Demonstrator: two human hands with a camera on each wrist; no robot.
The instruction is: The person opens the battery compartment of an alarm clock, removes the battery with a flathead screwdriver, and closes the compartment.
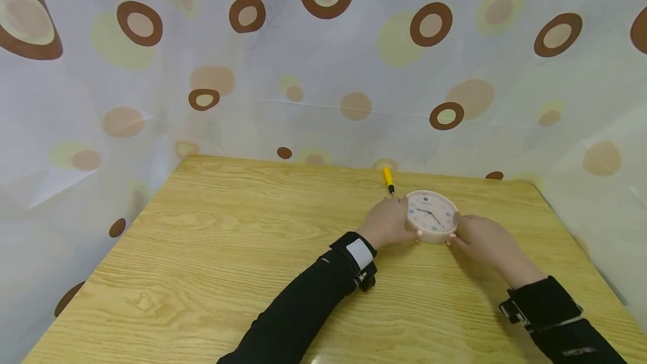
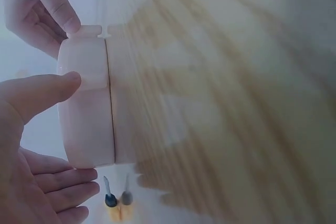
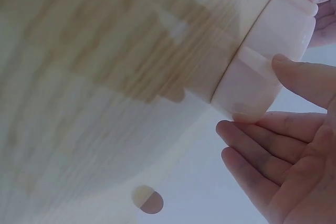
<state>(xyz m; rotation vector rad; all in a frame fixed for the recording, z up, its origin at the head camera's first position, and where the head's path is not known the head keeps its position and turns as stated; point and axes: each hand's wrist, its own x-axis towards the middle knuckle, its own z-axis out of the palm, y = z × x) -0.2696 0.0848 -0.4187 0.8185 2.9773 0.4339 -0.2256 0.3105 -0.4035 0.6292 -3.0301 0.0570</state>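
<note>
A round, pale pink alarm clock (image 1: 431, 212) lies face up on the wooden table, its two small feet toward the person. My left hand (image 1: 388, 222) grips its left side; in the left wrist view the thumb presses by one foot and the fingers touch the rim of the clock (image 2: 86, 124). On the opposite side my right hand (image 1: 486, 240) holds the clock (image 3: 252, 74) between thumb and fingers. Just beyond the left hand lies a screwdriver (image 1: 387, 177) with a yellow handle and black collar; its metal shaft shows in the left wrist view.
The wood-grain table (image 1: 202, 251) reaches back to a white curtain (image 1: 313, 60) printed with brown, tan and yellow-green circles. This sheet also hangs along the left and right sides. Both forearms wear black sleeves and wrist straps.
</note>
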